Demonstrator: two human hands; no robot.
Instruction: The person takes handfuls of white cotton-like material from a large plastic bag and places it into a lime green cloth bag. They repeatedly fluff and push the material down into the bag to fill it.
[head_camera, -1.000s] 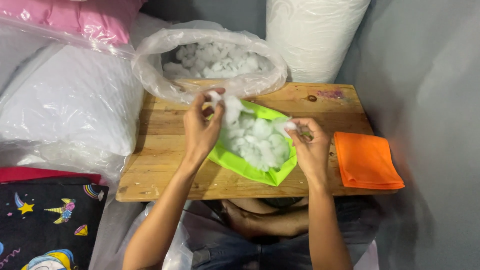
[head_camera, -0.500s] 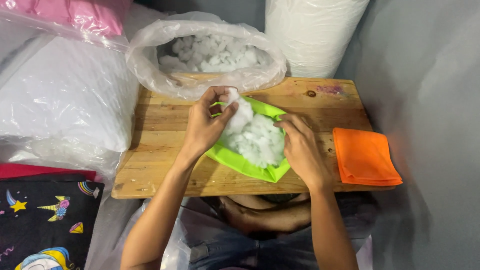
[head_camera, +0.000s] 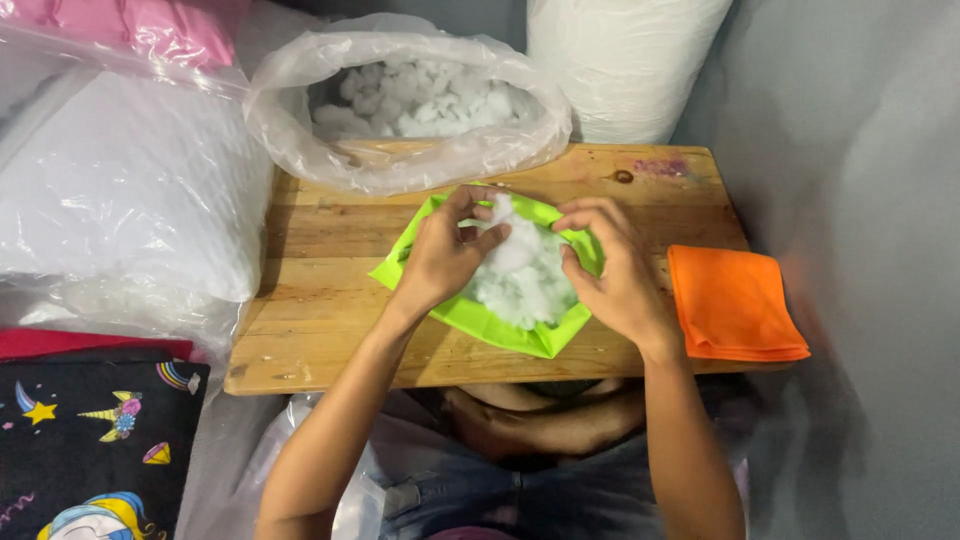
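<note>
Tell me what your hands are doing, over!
Left hand pinching white stuffing in green fabric cover. Right hand holding cover's edge. Nothing in the way; orange cloth lies apart.

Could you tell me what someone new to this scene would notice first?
The bright green fabric cover at the middle of the wooden table, heaped with white stuffing, which the left hand and right hand press from both sides. Behind it gapes a clear plastic bag of stuffing.
</note>
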